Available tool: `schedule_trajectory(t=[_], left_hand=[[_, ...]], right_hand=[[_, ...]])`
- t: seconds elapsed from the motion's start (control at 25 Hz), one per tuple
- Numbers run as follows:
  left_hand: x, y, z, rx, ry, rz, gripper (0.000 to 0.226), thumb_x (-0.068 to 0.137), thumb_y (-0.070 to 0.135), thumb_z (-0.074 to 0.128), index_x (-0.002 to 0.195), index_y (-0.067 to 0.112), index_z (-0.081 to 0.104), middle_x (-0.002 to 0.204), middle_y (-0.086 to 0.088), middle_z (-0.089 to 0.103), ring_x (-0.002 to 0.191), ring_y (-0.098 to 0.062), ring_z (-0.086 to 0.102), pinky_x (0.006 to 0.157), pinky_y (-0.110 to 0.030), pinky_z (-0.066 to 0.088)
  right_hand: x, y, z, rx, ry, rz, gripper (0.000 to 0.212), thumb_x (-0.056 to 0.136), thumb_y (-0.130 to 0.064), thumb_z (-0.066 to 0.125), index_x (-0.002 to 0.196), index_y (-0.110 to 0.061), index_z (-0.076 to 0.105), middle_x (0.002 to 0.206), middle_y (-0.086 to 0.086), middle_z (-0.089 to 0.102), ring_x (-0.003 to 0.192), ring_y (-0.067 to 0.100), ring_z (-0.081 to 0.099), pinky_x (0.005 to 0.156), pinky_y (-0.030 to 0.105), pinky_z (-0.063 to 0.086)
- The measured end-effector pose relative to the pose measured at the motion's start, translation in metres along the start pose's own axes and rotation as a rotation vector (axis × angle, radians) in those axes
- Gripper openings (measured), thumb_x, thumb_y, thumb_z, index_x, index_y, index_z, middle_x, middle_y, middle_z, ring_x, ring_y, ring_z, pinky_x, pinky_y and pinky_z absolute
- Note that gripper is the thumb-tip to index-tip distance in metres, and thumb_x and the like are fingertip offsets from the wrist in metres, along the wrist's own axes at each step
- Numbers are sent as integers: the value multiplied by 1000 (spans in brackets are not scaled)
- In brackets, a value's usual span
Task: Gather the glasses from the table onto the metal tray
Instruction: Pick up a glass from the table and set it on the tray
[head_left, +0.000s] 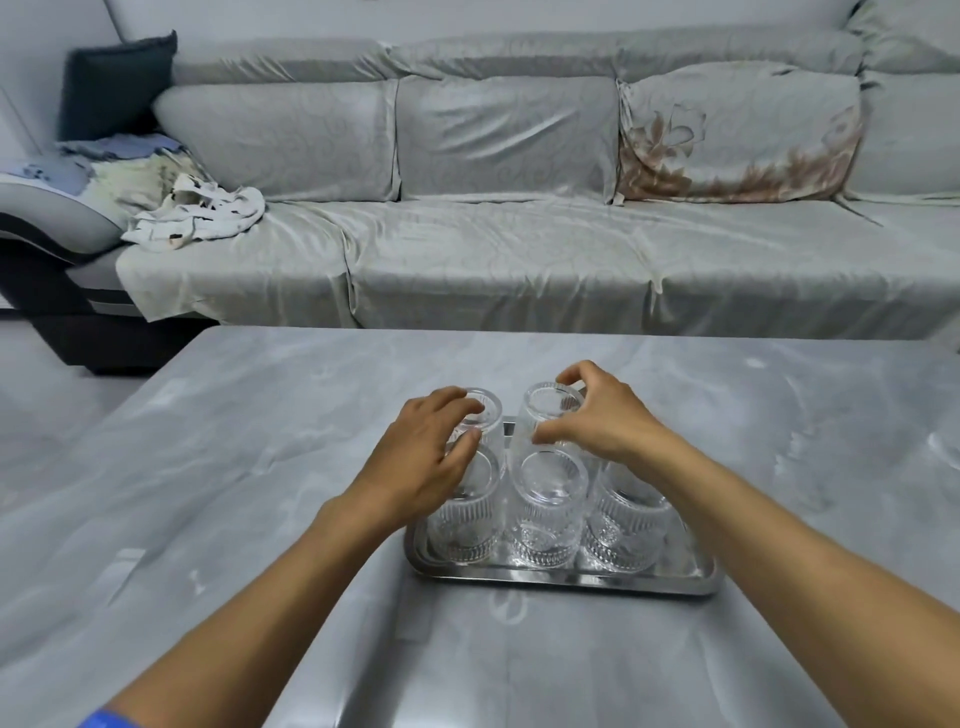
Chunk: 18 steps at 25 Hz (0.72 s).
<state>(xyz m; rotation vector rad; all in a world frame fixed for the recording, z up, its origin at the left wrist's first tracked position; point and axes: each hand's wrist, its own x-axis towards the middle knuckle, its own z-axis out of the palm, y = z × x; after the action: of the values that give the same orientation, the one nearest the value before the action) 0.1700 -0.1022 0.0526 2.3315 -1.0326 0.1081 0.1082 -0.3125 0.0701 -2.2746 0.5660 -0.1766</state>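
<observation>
While you face the grey cloth-covered sofa (519, 223), note the grey marbled tabletop (260, 467) in front of it, which carries the metal tray (561, 579) near its middle. On the left end of the sofa lies a heap of crumpled cloths (176, 208), with a dark cushion (117, 83) above it. Five ribbed clear glasses stand upside down on the tray. The front row holds three: the front left glass (465, 525), the front centre glass (549, 512) and the front right glass (626, 530), set just beside one another. The back row holds two. Your left hand (426, 457) is curled around the back left glass (480, 415), fingers over its upturned base and thumb on its side wall. Your right hand (602, 415) is closed on the back right glass (550, 410), fingertips at the far edge and thumb on the near wall. Whether either back glass rests fully on the tray cannot be determined.
</observation>
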Motion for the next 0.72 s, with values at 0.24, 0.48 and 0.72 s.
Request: schedule_trajectory(t=[0.24, 0.48, 0.72], left_hand=[[0, -3, 3, 5, 2, -15, 36, 96, 32, 46, 129, 21, 54, 143, 3, 47, 127, -21, 40, 103, -33, 33], [-1, 2, 0, 57, -15, -35, 33, 96, 32, 45, 126, 22, 56, 139, 3, 50, 123, -24, 44, 99, -37, 38], [5, 64, 1, 125, 166, 23, 31, 94, 35, 49, 118, 19, 61, 125, -2, 63, 114, -29, 54, 91, -43, 44]], right_hand=[[6, -3, 0, -51, -111, -26, 69, 50, -49, 82, 108, -29, 53, 103, -2, 63, 89, 18, 61, 77, 37, 52], [3, 2, -9, -10, -186, -47, 59, 78, -60, 59, 125, -26, 53, 123, 3, 62, 101, 19, 61, 83, 37, 48], [-42, 37, -71, 50, 125, -80, 42, 87, -47, 55, 120, -22, 62, 126, -3, 64, 102, 11, 60, 85, 28, 45]])
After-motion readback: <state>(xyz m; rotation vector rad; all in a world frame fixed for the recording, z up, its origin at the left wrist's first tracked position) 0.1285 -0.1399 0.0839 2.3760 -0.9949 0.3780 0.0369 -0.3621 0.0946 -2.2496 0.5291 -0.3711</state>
